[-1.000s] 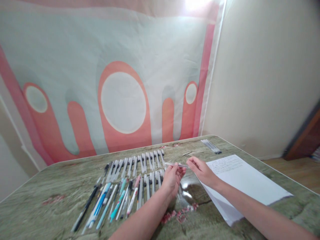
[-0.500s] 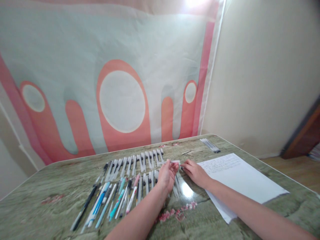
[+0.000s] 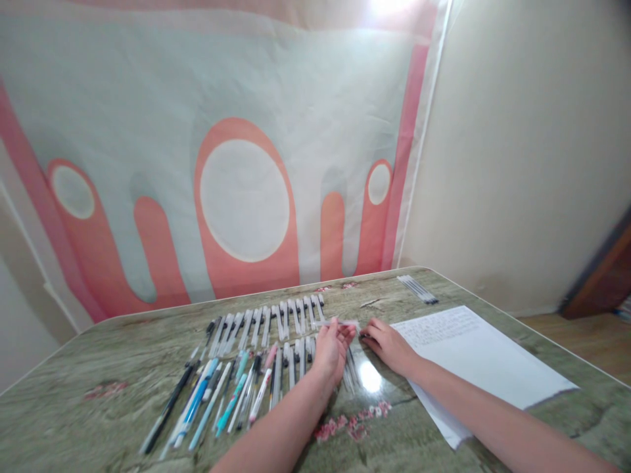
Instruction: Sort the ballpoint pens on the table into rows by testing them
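Note:
My left hand (image 3: 331, 348) is closed around a clear pen barrel (image 3: 350, 322), which lies crosswise in its fingers and points toward my other hand. Just right of the barrel's end, my right hand (image 3: 387, 345) has its fingertips pinched together. Something small and dark shows at those fingertips, too small to name for sure. Behind and left of my left hand runs a row of clear pens (image 3: 266, 326) with dark ends. A second, shorter row of clear pens (image 3: 290, 362) is partly hidden by my left wrist. Thin refills (image 3: 351, 374) lie just right of that wrist.
Mixed coloured pens, among them a blue pen (image 3: 193, 402) and a black pen (image 3: 167, 410), lie at the front left. A written-on paper sheet (image 3: 493, 368) lies partly under my right forearm. Several thin refills (image 3: 417, 289) sit near the table's back right edge.
The view has shifted slightly. My right fingertips stay close to the end of the barrel, and the barrel shows a little more clearly above my left fingers.

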The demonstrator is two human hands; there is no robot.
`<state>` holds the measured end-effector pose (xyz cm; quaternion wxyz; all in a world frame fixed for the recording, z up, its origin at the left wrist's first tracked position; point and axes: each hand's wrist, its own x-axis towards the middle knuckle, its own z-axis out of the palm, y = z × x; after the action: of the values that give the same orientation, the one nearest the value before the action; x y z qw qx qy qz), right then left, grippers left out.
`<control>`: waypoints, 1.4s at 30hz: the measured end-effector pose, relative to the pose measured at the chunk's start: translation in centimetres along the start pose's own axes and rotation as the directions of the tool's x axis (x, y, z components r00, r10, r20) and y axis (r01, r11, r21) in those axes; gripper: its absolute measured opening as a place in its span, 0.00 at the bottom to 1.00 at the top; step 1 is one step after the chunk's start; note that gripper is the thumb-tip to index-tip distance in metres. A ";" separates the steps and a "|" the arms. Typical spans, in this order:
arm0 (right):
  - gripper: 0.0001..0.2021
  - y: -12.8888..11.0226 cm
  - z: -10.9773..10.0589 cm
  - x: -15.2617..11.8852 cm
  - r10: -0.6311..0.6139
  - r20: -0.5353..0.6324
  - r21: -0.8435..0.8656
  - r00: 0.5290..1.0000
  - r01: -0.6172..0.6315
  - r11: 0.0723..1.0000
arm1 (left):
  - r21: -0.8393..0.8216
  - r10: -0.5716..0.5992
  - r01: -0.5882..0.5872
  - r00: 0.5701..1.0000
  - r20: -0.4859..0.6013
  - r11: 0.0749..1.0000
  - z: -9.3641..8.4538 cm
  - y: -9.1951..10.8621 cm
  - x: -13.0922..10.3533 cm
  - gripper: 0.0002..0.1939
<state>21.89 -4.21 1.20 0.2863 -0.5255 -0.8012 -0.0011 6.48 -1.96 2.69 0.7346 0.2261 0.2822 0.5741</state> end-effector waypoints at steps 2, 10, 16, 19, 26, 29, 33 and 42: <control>0.07 -0.1 -0.2 0.0 -0.009 0.010 -0.006 1.000 0.009 1.000 | 0.001 -0.005 0.005 1.000 -0.010 1.000 0.2 0.0 -0.1 0.06; 0.07 -0.3 -0.2 -0.2 -0.010 -0.031 0.059 0.999 0.012 0.998 | 0.056 0.006 -0.005 1.000 -0.028 0.998 0.4 0.0 -0.5 0.06; 0.07 -1.1 -0.4 -0.3 0.046 -0.281 0.271 0.959 0.034 0.962 | 0.095 0.022 -0.022 1.000 0.001 0.995 0.1 -0.6 -0.2 0.08; 0.07 -1.4 -0.5 -0.4 0.030 -0.337 0.271 0.941 0.067 0.960 | 0.103 0.033 -0.034 0.999 0.004 0.994 0.0 -0.7 -0.1 0.07; 0.07 -1.3 -0.5 -0.4 0.018 -0.341 0.274 0.940 0.082 0.958 | 0.120 0.026 -0.026 1.000 -0.003 0.992 0.2 -0.7 -0.2 0.07; 0.07 -1.5 -0.6 -0.4 0.004 -0.344 0.272 0.939 0.096 0.957 | 0.126 0.021 -0.021 1.000 -0.001 0.992 0.3 -0.6 -0.3 0.08; 0.07 -1.7 -0.7 -0.4 0.005 -0.350 0.269 0.937 0.095 0.959 | 0.126 0.018 -0.017 1.000 -0.004 0.992 0.3 -0.6 -0.4 0.10; 0.07 -1.8 -0.9 -0.5 0.011 -0.361 0.273 0.932 0.094 0.957 | 0.146 0.029 -0.030 1.000 0.008 0.989 0.3 -0.6 -0.4 0.10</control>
<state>20.89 -5.71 2.22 0.5006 -0.4522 -0.7381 0.0127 7.09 -2.49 2.55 0.7083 0.2851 0.3182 0.5619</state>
